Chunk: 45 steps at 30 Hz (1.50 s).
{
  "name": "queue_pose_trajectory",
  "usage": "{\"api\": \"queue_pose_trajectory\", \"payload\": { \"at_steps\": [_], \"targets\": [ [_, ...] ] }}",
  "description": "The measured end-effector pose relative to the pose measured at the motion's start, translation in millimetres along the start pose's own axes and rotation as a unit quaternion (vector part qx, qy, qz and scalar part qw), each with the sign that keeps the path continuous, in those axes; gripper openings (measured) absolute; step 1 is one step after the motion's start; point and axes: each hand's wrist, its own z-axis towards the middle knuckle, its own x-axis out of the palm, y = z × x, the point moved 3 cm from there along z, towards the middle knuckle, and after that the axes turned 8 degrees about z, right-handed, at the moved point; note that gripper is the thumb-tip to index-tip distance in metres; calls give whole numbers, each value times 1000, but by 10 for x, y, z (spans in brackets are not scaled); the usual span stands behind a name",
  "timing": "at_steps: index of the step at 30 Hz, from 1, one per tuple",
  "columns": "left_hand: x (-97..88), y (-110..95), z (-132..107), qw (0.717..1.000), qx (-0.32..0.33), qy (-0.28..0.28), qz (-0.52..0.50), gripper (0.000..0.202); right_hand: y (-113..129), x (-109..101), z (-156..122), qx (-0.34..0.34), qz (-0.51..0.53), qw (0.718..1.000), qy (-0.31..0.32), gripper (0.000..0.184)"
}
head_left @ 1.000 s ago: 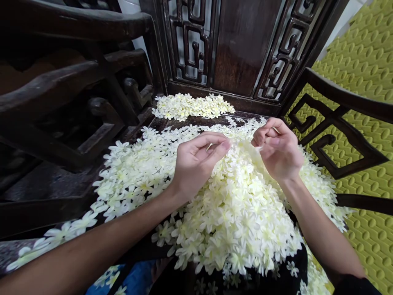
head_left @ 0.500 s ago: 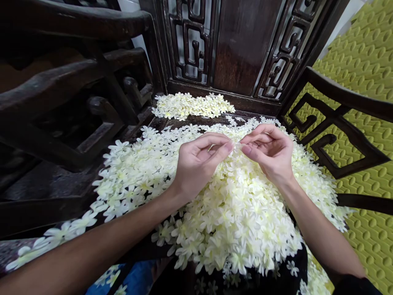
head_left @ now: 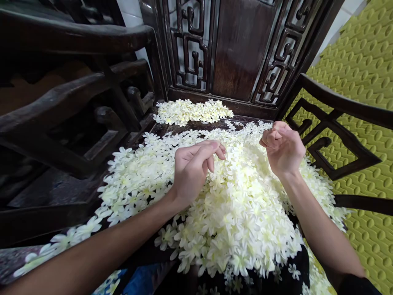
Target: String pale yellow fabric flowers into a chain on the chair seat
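A large heap of white and pale yellow artificial flowers (head_left: 242, 221) spreads below both hands. My left hand (head_left: 195, 170) is over the left-middle of the heap, its thumb laid along the bent index finger and the other fingertips curled. Whatever those fingers hold is hidden or too small to name. Higher and to the right, my right hand (head_left: 284, 149) is raised above the heap's right side. Its fingers are folded in with the thumb against them, and any thing between them cannot be made out. A gap separates the two hands.
The flowers lie on a dark wooden chair with a carved back panel (head_left: 242, 49) and carved armrests at left (head_left: 119, 41) and right (head_left: 344, 102). A smaller flower pile (head_left: 193, 111) rests near the backrest. Yellow textured matting (head_left: 365, 82) is at the right.
My hands were together with fingertips nearly touching; now they are apart. The right hand has moved right and turned, its fingers more folded. The left has shifted slightly left and its fingers point lower.
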Motion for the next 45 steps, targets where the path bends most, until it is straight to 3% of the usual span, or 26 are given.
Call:
{"api": "queue_pose_trajectory", "payload": {
  "at_steps": [2, 4, 5, 7, 10, 12, 15, 18, 22, 26, 30, 34, 38, 41, 43, 45],
  "targets": [
    [-2, -13, 1, 1000, -8, -7, -2, 50, -49, -52, 107, -3, -58, 998, -29, 15],
    [0, -30, -2, 1000, -18, -14, 9, 52, -169, -59, 303, 21, -148, 989, -17, 14],
    [4, -42, -7, 999, -23, -15, 17, 53, -257, -46, 433, 36, -214, 976, 1, 12],
    [18, -68, -27, 999, -28, -10, 28, 53, -502, 11, 729, 77, -369, 924, 63, 12],
    [49, -105, -81, 999, -27, 11, 14, 52, -951, 121, 1152, 122, -425, 891, 106, 13],
    [71, -125, -124, 999, -21, 31, -3, 47, -1248, 209, 1346, 143, -448, 874, 121, 24],
    [97, -144, -178, 998, -17, 62, -19, 44, -1573, 338, 1474, 156, -466, 862, 128, 38],
    [105, -164, -198, 997, -20, 76, -25, 46, -1689, 429, 1493, 152, -475, 859, 120, 40],
    [62, -195, -161, 999, -16, 48, -3, 37, -1526, 498, 1509, 130, -475, 863, 111, 35],
    [-57, -136, -61, 995, -45, -61, 62, 12, -1014, 590, 1321, 86, -450, 878, 139, 39],
    [-120, -23, 29, 991, -40, -128, 13, 39, -343, 733, 650, -6, -340, 919, 200, 26],
    [-54, 19, 33, 997, -27, -75, 21, 32, 28, 763, -5, -117, -326, 906, 244, 16],
    [28, 11, -19, 999, -46, -18, 8, 31, 42, 601, -156, -226, -318, 886, 250, 21],
    [67, 22, -34, 996, -84, 16, -3, 36, -76, 445, -111, -217, -288, 888, 285, 56],
    [72, 39, -22, 994, -106, 29, -11, 40, -138, 384, -117, -219, -293, 871, 328, 61],
    [50, 50, 9, 994, -104, 21, -1, 39, -149, 339, -141, -236, -309, 860, 331, 55]
  ]
}}
